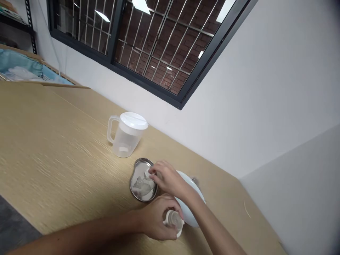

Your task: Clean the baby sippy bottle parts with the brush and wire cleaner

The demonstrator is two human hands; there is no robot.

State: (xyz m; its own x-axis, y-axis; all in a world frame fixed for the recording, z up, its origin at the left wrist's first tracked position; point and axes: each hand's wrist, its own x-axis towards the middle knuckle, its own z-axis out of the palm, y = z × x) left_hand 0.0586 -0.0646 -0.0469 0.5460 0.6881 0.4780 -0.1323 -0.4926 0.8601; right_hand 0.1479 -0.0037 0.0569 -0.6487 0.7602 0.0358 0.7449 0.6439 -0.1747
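Observation:
My left hand (160, 217) is wrapped round a small clear bottle with white parts (175, 220), its round mouth facing up toward me. Just beyond it, my right hand (168, 179) reaches over the edge of a steel kidney dish (132, 191). Its thumb and fingers pinch a small white cap (147, 173) above or against the dish; whether it touches the bottom I cannot tell. Clear, crumpled-looking pieces (143, 186) lie inside the dish. Under my right forearm is a pale blue round basin (190, 214), partly covered by both hands.
A lidded translucent jug (127, 138) stands behind the kidney dish, near the wall. Behind the basin a small shiny object (196, 181) shows in part. A thin pale strip (247, 209) lies to the right. A box with blue lining (50, 72) sits at the far left.

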